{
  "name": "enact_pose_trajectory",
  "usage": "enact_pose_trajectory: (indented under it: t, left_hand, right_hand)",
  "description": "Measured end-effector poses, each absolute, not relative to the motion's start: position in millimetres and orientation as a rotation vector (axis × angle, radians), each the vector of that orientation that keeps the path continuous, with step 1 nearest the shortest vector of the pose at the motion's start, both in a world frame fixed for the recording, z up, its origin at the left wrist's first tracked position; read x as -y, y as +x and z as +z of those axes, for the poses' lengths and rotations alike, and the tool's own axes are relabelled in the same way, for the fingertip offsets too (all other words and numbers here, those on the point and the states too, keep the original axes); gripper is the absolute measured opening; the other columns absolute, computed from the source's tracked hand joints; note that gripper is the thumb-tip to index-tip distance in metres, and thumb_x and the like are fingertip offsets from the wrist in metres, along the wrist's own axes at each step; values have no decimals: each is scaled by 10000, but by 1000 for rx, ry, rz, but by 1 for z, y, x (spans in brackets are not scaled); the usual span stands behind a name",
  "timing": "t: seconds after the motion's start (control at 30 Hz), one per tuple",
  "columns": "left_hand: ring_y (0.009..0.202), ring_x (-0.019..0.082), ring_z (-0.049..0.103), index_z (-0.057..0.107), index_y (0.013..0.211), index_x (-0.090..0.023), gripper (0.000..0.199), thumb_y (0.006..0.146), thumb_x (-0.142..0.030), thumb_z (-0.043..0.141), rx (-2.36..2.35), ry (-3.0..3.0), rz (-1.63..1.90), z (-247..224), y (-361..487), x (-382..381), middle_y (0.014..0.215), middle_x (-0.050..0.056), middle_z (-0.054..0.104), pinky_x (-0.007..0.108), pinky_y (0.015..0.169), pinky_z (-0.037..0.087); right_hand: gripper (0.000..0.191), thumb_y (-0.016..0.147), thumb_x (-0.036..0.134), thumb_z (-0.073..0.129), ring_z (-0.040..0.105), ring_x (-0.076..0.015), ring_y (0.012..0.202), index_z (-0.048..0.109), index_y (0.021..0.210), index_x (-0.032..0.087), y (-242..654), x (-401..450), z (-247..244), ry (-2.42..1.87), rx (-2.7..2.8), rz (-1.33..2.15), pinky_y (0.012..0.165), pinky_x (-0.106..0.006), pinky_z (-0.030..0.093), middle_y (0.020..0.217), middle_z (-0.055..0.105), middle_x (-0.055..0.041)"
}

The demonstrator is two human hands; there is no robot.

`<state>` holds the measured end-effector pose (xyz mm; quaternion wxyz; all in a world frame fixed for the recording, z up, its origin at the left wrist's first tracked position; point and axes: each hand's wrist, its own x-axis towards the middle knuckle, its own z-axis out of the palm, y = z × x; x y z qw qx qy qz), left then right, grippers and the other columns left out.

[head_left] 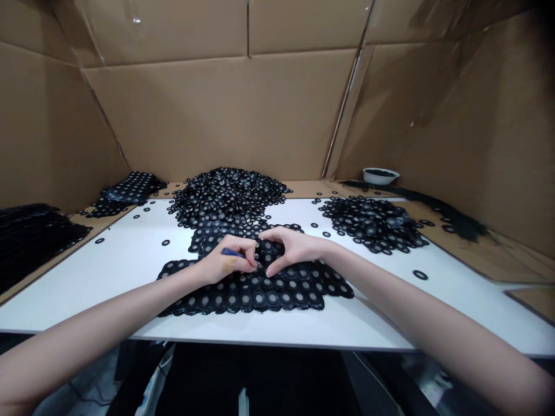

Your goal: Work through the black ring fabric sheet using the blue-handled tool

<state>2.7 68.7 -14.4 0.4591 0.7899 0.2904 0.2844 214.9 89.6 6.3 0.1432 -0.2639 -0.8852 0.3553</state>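
A black rubber sheet of joined round rings (260, 289) lies on the white table (130, 260) right in front of me. My left hand (228, 260) rests on the sheet with its fingers closed around a thin blue tool (232, 252). My right hand (290, 248) meets it from the right, fingertips pinched on a ring of the sheet. Behind the hands rises a big heap of loose black rings (225, 196).
A second, flatter pile of rings (373, 222) lies to the right, with single rings scattered about. A white bowl (380, 175) stands at the back right. More black sheets lie at the left (130, 190) and far left (30, 237). Cardboard walls enclose the table.
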Motion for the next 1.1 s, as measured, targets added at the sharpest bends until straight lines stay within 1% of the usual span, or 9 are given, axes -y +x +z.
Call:
enact_pose_trajectory:
  t: [0.17,0.33,0.4,0.43,0.5,0.57,0.73,0.9,1.1]
  left_hand:
    - [594,111,471,575,607,-122,100,694,-161,606,-665,1929,642,-14,6,-66,614,-13,550,215,590,372]
    - [618,109,484,591,624,-120,85,705,-146,599,-670,1948,660,-14,6,-62,630,-16,552,207,602,371]
    - [620,108,489,585,616,-119,91,702,-143,606,-683,1926,678,-14,6,-60,625,-20,543,205,605,378]
    - [620,107,492,582,613,-119,93,699,-141,610,-689,1913,685,-14,6,-60,623,-21,542,203,604,380]
    - [622,106,498,583,611,-118,91,693,-138,619,-697,1895,696,-12,6,-59,626,-20,549,201,604,383]
    - [611,103,490,588,602,-117,94,682,-141,632,-700,1894,707,-11,6,-59,620,-19,550,201,596,378]
    - [550,97,473,566,547,-117,107,622,-130,642,-704,1780,751,-8,5,-59,574,-20,552,202,532,354]
    - [514,86,463,579,544,-113,89,600,-106,648,-616,1722,699,-10,5,-59,544,-25,547,191,501,341]
    - [510,83,468,559,553,-113,114,628,-92,642,-617,1717,656,-12,6,-58,540,-26,568,187,502,336]
  right_hand:
    - [467,575,406,789,537,-196,905,593,935,183,214,-89,5,-819,2537,1010,815,-280,411,965,584,5]
    - [459,598,440,768,546,-204,904,581,931,184,214,-88,6,-849,2583,943,812,-290,421,969,590,-2]
    - [560,558,503,776,550,-235,954,584,981,190,215,-86,7,-934,2604,903,843,-321,425,1021,596,-20]
    - [657,521,533,784,541,-261,1008,578,1045,195,215,-85,8,-1001,2604,889,877,-344,421,1085,589,-36]
    - [892,448,570,800,487,-315,1138,519,1209,198,215,-82,8,-1143,2587,870,955,-394,393,1249,527,-78]
    - [1018,427,574,805,434,-343,1215,454,1307,201,216,-80,8,-1211,2573,867,1000,-421,366,1348,458,-103]
    - [929,486,522,807,460,-320,1211,484,1299,211,215,-79,9,-1074,2599,892,1016,-400,373,1337,490,-86]
    - [1054,451,540,815,424,-329,1254,412,1368,211,217,-81,8,-1125,2584,905,1050,-405,349,1401,428,-95]
    - [1073,453,523,822,397,-326,1282,394,1392,228,219,-81,7,-1089,2551,956,1080,-385,322,1415,417,-81]
